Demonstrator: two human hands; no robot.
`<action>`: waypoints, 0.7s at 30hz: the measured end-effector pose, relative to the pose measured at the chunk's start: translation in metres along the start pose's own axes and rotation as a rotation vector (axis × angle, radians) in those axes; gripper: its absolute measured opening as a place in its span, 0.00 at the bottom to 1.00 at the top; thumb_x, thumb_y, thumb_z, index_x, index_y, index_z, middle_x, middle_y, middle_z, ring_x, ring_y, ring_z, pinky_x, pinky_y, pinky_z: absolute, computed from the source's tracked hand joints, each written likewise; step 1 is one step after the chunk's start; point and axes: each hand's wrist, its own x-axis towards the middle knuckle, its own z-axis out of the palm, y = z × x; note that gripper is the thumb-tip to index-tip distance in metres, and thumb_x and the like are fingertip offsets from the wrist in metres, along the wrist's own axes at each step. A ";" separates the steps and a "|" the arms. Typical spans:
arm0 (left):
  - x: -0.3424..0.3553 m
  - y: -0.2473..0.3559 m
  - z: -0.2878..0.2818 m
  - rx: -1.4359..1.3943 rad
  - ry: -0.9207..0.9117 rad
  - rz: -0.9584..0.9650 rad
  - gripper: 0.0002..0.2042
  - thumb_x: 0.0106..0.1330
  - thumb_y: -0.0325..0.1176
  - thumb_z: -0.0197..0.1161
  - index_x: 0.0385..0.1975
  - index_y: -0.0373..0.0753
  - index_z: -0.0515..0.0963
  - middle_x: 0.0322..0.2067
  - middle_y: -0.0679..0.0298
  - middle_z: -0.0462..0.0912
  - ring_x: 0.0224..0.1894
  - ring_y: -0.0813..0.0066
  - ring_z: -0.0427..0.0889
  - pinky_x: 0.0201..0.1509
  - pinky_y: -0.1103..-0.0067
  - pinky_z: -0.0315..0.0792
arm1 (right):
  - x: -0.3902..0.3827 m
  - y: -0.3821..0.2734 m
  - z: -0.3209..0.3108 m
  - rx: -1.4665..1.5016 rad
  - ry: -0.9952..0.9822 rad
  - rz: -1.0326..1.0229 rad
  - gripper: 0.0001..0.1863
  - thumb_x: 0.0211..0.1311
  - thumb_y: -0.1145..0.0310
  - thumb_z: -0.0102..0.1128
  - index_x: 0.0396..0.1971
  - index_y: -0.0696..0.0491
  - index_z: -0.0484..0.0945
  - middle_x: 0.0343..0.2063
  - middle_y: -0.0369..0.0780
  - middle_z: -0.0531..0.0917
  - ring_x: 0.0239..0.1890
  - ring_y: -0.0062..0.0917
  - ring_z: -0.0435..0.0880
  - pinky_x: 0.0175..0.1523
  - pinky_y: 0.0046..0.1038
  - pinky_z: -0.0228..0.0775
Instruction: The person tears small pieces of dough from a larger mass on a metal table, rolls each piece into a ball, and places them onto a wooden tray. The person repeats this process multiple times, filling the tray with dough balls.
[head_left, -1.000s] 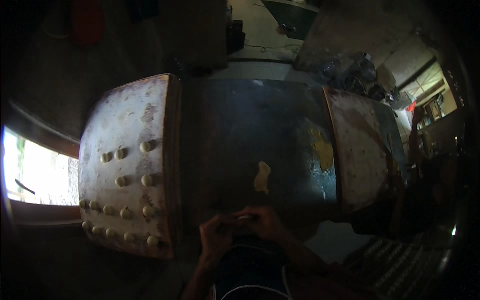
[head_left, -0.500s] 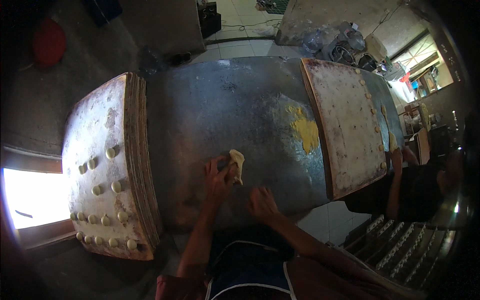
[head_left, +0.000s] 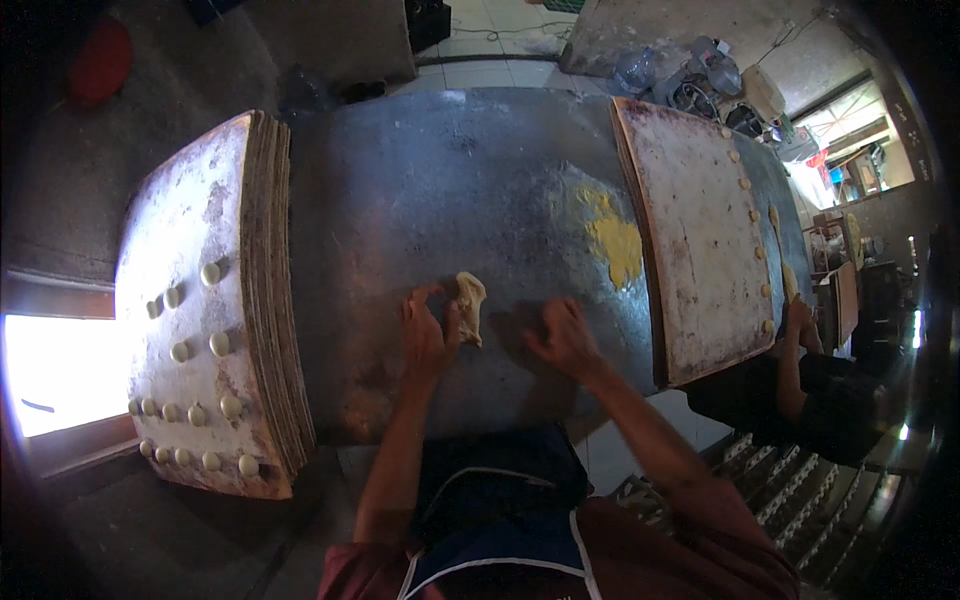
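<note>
A pale, elongated piece of dough [head_left: 469,308] lies on the dark metal tabletop [head_left: 430,200] in front of me. Just left of it is my left hand [head_left: 428,332], fingers apart and thumb against the dough's near left side. My right hand [head_left: 568,340] is over the table to the right of the dough, apart from it. Its fingers are curled in, and whatever they may hold is hidden. Small round dough balls [head_left: 219,343] sit in loose rows on the stack of worn boards [head_left: 200,210] at my left.
A yellow, greasy-looking smear [head_left: 615,240] marks the table right of centre. Beyond it, a board [head_left: 690,250] carries dough balls along its right edge. At the far right, another person's hand [head_left: 800,315] touches long dough. Slatted racks [head_left: 800,500] stand at lower right.
My right hand has moved right and away from me. My left hand has shifted off the dough to its left side, its fingers more spread. The whole view has tilted slightly.
</note>
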 end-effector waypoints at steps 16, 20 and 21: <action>0.003 0.002 -0.004 -0.104 0.047 -0.044 0.13 0.67 0.31 0.60 0.47 0.32 0.70 0.44 0.50 0.76 0.47 0.50 0.72 0.55 0.59 0.63 | -0.049 -0.012 -0.008 0.106 0.233 0.051 0.15 0.52 0.74 0.68 0.34 0.55 0.70 0.33 0.46 0.75 0.44 0.44 0.74 0.50 0.43 0.63; 0.000 0.001 -0.007 -0.176 0.052 -0.034 0.13 0.67 0.31 0.59 0.47 0.32 0.70 0.42 0.50 0.76 0.46 0.50 0.73 0.54 0.60 0.65 | -0.070 -0.016 -0.040 -0.186 0.215 0.019 0.19 0.51 0.75 0.70 0.43 0.54 0.73 0.38 0.45 0.79 0.46 0.43 0.77 0.47 0.40 0.69; 0.000 0.000 -0.008 -0.217 0.059 -0.063 0.13 0.67 0.31 0.59 0.47 0.32 0.70 0.42 0.50 0.76 0.46 0.51 0.73 0.53 0.61 0.65 | -0.074 -0.018 -0.046 -0.236 0.271 0.076 0.21 0.51 0.75 0.70 0.45 0.55 0.74 0.39 0.45 0.80 0.46 0.42 0.78 0.46 0.39 0.71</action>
